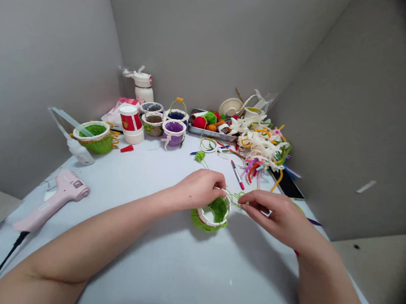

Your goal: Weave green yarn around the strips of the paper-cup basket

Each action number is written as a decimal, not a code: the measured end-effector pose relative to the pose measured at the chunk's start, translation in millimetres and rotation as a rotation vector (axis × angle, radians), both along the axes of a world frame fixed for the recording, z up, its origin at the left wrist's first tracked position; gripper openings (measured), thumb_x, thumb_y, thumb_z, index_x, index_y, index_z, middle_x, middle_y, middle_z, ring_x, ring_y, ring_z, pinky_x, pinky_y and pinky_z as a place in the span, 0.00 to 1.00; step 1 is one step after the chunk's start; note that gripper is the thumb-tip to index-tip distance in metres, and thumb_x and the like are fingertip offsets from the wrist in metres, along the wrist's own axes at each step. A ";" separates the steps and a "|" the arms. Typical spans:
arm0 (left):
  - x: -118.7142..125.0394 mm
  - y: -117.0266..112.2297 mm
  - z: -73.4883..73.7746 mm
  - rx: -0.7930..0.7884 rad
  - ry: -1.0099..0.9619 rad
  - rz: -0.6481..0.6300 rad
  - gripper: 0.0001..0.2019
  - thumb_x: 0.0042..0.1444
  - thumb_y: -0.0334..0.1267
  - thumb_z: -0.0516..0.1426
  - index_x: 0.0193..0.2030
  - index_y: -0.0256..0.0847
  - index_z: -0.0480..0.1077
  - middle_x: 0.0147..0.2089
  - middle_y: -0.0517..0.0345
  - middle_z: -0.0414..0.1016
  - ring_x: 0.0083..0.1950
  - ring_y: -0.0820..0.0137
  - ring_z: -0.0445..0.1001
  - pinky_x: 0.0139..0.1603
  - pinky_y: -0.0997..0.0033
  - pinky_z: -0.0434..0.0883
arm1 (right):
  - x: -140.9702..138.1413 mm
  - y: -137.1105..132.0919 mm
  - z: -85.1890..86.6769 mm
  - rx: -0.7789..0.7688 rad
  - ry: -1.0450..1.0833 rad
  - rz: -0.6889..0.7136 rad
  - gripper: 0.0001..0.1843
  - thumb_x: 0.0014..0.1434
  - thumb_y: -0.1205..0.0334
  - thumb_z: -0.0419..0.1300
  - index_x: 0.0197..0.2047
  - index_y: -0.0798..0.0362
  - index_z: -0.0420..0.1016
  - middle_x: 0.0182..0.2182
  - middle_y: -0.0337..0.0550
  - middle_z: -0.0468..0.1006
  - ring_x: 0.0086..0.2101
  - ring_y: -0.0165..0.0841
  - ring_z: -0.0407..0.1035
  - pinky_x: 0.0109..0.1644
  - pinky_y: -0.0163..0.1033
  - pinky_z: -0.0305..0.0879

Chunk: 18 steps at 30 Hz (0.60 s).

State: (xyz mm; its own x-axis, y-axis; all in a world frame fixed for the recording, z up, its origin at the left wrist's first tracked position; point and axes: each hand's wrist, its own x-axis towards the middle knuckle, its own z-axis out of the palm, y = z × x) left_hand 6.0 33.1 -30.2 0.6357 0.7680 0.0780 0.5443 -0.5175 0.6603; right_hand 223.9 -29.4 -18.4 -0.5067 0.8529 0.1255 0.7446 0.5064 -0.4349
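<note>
A paper cup wrapped in green yarn lies tilted in the middle of the white table, its notched white rim facing me. My left hand is closed on the cup's far rim, thumb and fingers pinching the edge. Just to the right, my right hand pinches a thin strand of green yarn between thumb and fingertips. The strand runs from the cup in loose loops. Beyond my left hand sits a small ball of green yarn.
A pink glue gun lies at left, near a white glue bottle and a green basket. Small decorated baskets, a yarn tray and a pile of trimmings stand behind. A marker and phone lie right.
</note>
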 end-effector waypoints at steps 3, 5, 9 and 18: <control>-0.2 -0.8 0.5 0.007 0.013 0.004 0.07 0.54 0.39 0.55 0.33 0.41 0.73 0.34 0.61 0.77 0.35 0.71 0.71 0.34 0.74 0.63 | 1.5 1.1 -5.1 -0.051 -0.013 -0.015 0.09 0.63 0.62 0.52 0.38 0.51 0.74 0.29 0.39 0.77 0.28 0.27 0.68 0.32 0.31 0.60; -0.6 -2.5 3.8 0.028 0.041 0.003 0.06 0.54 0.39 0.55 0.33 0.41 0.72 0.34 0.61 0.77 0.36 0.71 0.71 0.34 0.74 0.63 | 0.6 2.2 -8.0 -0.108 -0.049 0.013 0.09 0.62 0.65 0.52 0.37 0.51 0.75 0.29 0.38 0.78 0.28 0.28 0.68 0.33 0.31 0.60; -3.4 -6.8 14.9 0.109 0.158 0.005 0.06 0.54 0.37 0.53 0.32 0.41 0.71 0.33 0.60 0.76 0.35 0.70 0.71 0.33 0.73 0.62 | -3.9 7.6 -14.8 -0.165 -0.077 0.006 0.10 0.61 0.66 0.52 0.35 0.51 0.75 0.27 0.37 0.76 0.27 0.28 0.67 0.31 0.31 0.58; -13.2 -7.1 21.0 0.159 0.260 -0.054 0.12 0.53 0.33 0.51 0.43 0.41 0.70 0.43 0.55 0.76 0.43 0.66 0.73 0.41 0.70 0.66 | -15.2 18.5 -31.0 -0.105 0.022 -0.047 0.10 0.62 0.64 0.52 0.38 0.52 0.76 0.31 0.40 0.78 0.30 0.30 0.69 0.34 0.32 0.59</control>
State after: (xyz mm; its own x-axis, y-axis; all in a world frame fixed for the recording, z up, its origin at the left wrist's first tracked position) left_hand -7.2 26.0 -9.2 0.6897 0.7237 0.0239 0.6530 -0.6359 0.4113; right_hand 208.7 -10.9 -49.4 -0.4640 0.8847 0.0450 0.7561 0.4220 -0.5002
